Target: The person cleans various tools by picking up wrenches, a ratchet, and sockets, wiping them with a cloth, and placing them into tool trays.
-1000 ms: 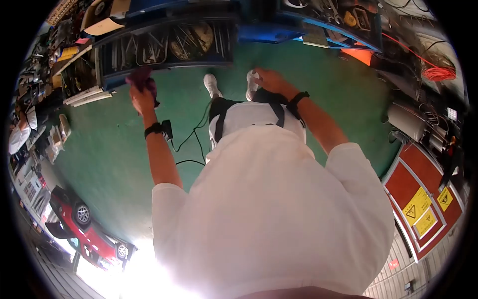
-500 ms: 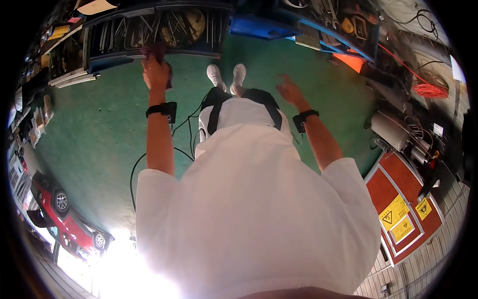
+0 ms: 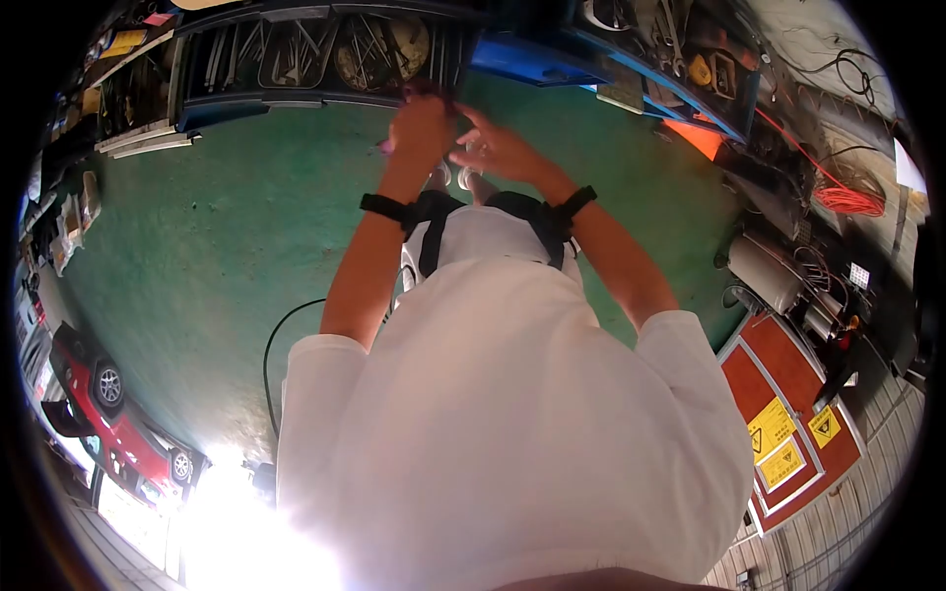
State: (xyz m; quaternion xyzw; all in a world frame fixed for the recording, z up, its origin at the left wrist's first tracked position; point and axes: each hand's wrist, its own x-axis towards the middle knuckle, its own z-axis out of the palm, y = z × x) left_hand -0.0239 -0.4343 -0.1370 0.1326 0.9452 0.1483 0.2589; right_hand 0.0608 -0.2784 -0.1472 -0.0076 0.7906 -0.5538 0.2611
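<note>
My left hand is closed around a dark maroon cloth. Part of the cloth sticks out above the fist, and a small bit shows at its lower left. Close by on the right is my right hand, its fingers apart and pointing toward the left hand. Whether its fingertips touch the cloth I cannot tell. Both hands are over the green floor, just in front of a dark blue drawer of metal rods. My shoes are mostly hidden behind the hands.
A round tray of rods sits in the drawer. To its right are a blue bin and a tool shelf. An orange hose coil, a cylindrical tank and a red cabinet stand at right. A red car is at lower left.
My left hand has moved right with the cloth, from the drawer's left part to in front of my feet. My right hand has moved left and up beside it.
</note>
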